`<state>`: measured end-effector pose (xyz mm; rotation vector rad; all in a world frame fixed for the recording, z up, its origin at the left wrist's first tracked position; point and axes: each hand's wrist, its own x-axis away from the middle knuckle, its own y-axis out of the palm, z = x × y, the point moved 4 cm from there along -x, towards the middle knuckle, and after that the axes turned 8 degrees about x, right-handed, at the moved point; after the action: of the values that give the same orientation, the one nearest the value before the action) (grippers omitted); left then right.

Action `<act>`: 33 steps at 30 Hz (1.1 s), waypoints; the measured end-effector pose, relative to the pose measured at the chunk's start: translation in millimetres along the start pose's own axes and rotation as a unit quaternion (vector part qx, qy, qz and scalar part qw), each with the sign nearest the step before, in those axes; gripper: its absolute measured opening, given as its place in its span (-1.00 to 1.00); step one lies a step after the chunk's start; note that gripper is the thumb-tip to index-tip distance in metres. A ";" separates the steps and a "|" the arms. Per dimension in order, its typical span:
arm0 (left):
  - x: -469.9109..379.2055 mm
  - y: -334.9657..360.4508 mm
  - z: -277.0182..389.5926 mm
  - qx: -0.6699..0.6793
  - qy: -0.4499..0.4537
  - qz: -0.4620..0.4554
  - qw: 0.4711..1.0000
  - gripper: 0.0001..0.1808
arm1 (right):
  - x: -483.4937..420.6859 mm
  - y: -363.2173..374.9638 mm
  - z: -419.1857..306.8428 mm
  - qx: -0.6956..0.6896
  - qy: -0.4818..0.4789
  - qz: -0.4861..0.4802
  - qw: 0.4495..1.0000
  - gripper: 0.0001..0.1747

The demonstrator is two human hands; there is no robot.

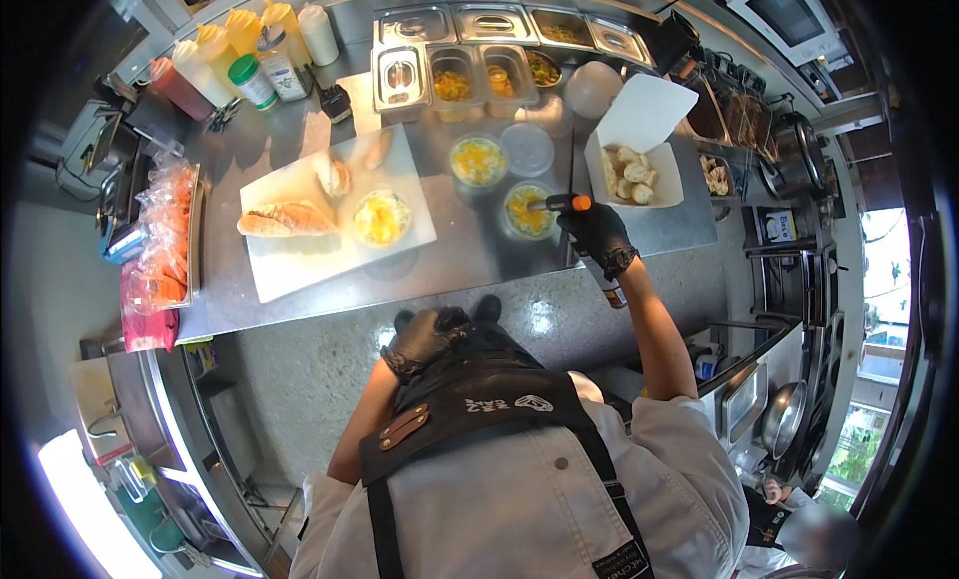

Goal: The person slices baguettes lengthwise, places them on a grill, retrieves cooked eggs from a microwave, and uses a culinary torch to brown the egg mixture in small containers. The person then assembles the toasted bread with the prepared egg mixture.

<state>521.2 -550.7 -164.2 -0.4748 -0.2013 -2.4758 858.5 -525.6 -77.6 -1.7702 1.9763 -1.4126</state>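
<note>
My right hand (599,234), in a black glove, is shut on a gas torch (566,203), its can hanging below the hand. The torch's nozzle points at a round tub of food topped with shredded yellow cheese (530,210). A similar tub (478,161) stands just behind it, beside an empty clear lid or tub (527,149). A third cheese-topped tub (382,218) sits on the white cutting board (292,275), near a crusty bread loaf (286,219) and smaller bread pieces (333,176). My left hand (431,338), also black-gloved, rests by my apron; its fingers are partly hidden.
Steel food pans (412,26) and squeeze bottles (180,88) line the counter's back. An open white box of bread pieces (635,176) stands right of the torch. Bagged orange items (168,234) fill a tray at left. Another person (772,519) is at lower right.
</note>
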 end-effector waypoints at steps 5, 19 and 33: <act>3.1 -4.0 -0.2 -0.037 0.031 0.016 0.999 -0.76 | -0.2 0.2 -1.2 0.073 -0.037 0.026 0.996 -0.61; 2.0 -6.4 -7.1 -0.014 0.021 0.008 1.000 -0.76 | 6.8 -9.9 -15.6 0.188 -0.052 0.043 0.980 -0.60; -2.9 -9.1 -20.5 -0.025 0.015 0.006 1.000 -0.74 | -1.6 -3.7 19.2 0.213 -0.124 0.104 0.964 -0.62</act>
<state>512.2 -546.9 -184.5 -0.4582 -0.1241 -2.4797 873.9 -534.1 -86.3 -1.4225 1.5364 -1.3454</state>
